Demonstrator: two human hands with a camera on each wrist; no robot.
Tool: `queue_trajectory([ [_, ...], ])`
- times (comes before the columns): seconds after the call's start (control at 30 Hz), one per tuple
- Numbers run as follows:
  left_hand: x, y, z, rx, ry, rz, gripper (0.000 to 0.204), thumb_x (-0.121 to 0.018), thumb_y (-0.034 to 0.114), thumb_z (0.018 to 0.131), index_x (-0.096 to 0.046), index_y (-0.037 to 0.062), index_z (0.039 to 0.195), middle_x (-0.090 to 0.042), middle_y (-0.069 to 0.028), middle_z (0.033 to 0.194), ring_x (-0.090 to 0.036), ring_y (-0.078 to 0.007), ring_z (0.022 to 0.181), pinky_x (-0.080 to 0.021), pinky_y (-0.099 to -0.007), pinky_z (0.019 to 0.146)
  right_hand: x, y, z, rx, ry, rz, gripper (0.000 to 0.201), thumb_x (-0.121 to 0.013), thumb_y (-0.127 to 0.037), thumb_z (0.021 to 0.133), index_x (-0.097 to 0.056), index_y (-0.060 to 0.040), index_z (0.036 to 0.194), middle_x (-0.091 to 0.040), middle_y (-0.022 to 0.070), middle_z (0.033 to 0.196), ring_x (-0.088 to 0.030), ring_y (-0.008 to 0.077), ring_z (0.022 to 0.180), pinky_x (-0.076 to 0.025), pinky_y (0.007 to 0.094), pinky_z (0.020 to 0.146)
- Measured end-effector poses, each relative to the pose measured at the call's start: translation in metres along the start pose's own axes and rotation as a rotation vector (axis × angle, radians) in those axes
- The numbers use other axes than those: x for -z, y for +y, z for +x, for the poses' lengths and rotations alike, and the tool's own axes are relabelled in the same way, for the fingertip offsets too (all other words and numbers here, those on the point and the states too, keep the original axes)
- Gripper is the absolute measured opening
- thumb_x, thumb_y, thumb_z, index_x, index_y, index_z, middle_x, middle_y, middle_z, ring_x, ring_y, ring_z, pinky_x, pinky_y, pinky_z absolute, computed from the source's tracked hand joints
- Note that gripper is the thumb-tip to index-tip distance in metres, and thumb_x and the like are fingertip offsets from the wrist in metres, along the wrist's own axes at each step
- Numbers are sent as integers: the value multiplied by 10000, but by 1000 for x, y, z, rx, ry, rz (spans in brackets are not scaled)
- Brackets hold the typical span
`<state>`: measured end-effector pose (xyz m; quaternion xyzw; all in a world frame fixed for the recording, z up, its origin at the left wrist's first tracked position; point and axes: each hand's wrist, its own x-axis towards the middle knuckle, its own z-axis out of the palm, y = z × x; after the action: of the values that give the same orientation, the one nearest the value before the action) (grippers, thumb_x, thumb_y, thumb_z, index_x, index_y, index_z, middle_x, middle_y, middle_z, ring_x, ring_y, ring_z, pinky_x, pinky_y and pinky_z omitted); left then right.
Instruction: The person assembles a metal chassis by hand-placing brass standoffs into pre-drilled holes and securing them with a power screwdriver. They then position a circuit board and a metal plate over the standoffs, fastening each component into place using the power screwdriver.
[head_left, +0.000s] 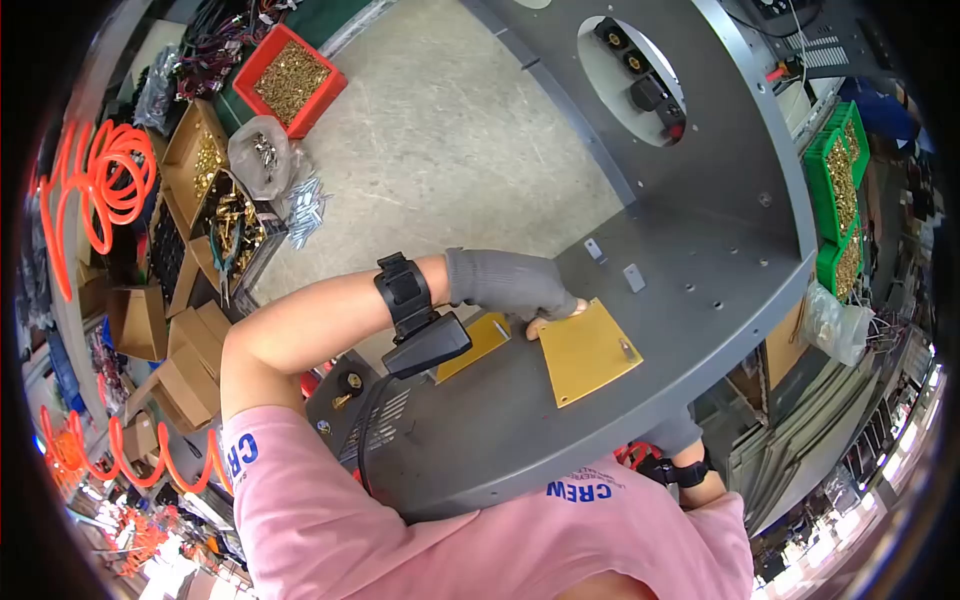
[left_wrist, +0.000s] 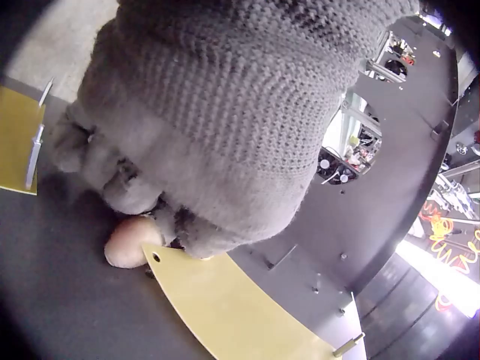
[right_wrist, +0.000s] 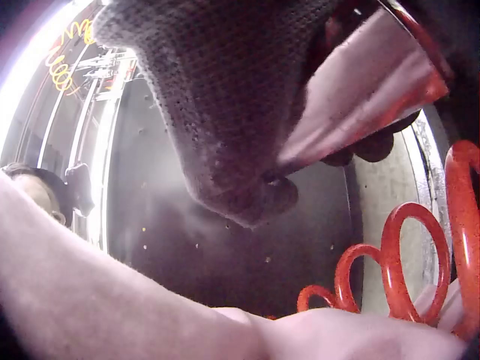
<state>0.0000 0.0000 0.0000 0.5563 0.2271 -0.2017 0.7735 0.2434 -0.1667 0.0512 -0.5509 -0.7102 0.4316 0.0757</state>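
Note:
A yellow plate (head_left: 588, 350) with corner holes lies over the grey metal panel (head_left: 480, 440). My left hand (head_left: 515, 285), in a grey glove with bare fingertips, pinches it by one corner; the left wrist view shows the thumb (left_wrist: 129, 241) at that corner. A rivet (head_left: 627, 350) stands in the plate near its opposite side. Beside the hand is a second yellow plate (head_left: 470, 355), also with a rivet. Low at the panel's near edge, my gloved right hand (right_wrist: 225, 135) grips a shiny, mirror-like tool (right_wrist: 367, 86) with red on it; its full shape is hidden.
A red coiled hose (right_wrist: 405, 255) hangs close to the right arm. Two small grey tabs (head_left: 634, 278) stand up from the panel. A tall side wall with a round cutout (head_left: 632, 80) rises behind. Red (head_left: 290, 80) and green bins (head_left: 835, 185) hold brass-coloured parts.

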Motion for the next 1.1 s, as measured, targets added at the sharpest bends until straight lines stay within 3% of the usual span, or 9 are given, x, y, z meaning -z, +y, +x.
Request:
queue_trajectory([
  [0.2,-6,-24,-10,17,249,58,552,-454,462,879,-619,-31,694,-590,-113,624,-545,-175,659,-443,-308,637,-5,8,-5,-2,-27,-75,377,-715,-257,663,-635,-112,1002,-627,94,958,-607,280,860,-492,369,725],
  [0.27,-7,-56,-14,-200,821,62,439,-497,412,879,-598,-15,887,-608,-118,730,-547,-183,679,-449,-325,649,-12,16,-9,5,-14,-154,382,-716,-265,669,-629,-127,1015,-626,82,968,-609,268,865,-493,365,723],
  [0.33,8,-73,-37,-183,1227,186,361,-526,349,883,-534,8,1002,-593,-116,810,-541,-168,724,-445,-311,679,-12,16,-7,5,-7,-110,383,-715,-267,673,-627,-129,1020,-624,78,976,-608,265,870,-494,363,723],
  [0.4,28,-76,-77,-43,1453,91,293,-557,299,855,-521,17,923,-571,-193,766,-585,-299,723,-462,-371,647,-10,17,-7,1,-3,-76,385,-714,-269,677,-624,-131,1025,-623,75,984,-607,263,875,-494,361,723],
  [0.47,65,-143,-114,-235,1645,118,188,-583,180,825,-516,25,909,-588,-98,769,-565,-185,706,-455,-296,644,-11,17,-6,10,-7,-88,372,-712,-265,681,-628,-129,1017,-622,77,989,-604,269,881,-490,364,732],
  [0.53,78,-164,-151,-97,1769,-98,149,-558,120,834,-534,34,954,-520,-9,793,-478,-101,677,-407,-226,598,-11,16,-3,22,1,-91,373,-712,-265,680,-629,-128,1017,-621,79,989,-604,270,882,-489,365,735],
  [0.6,83,-175,-178,164,1942,200,259,-555,178,797,-544,13,997,-602,-109,809,-581,-243,707,-461,-336,665,-10,14,-2,29,4,-111,375,-714,-265,679,-629,-126,1017,-621,81,989,-603,273,883,-487,368,739],
  [0.73,102,-205,-205,535,1850,464,304,-570,233,768,-581,48,1009,-598,-220,944,-577,-380,875,-455,-435,764,-8,12,-2,27,13,-123,374,-717,-258,675,-631,-118,1011,-621,90,986,-602,280,883,-482,372,747],
  [1.1,127,-217,-198,841,1612,558,301,-559,294,754,-649,122,985,-642,-163,917,-607,-331,882,-466,-413,796,-5,2,4,44,68,-148,328,-724,-213,660,-644,-80,949,-634,105,904,-611,301,805,-487,364,694],
])
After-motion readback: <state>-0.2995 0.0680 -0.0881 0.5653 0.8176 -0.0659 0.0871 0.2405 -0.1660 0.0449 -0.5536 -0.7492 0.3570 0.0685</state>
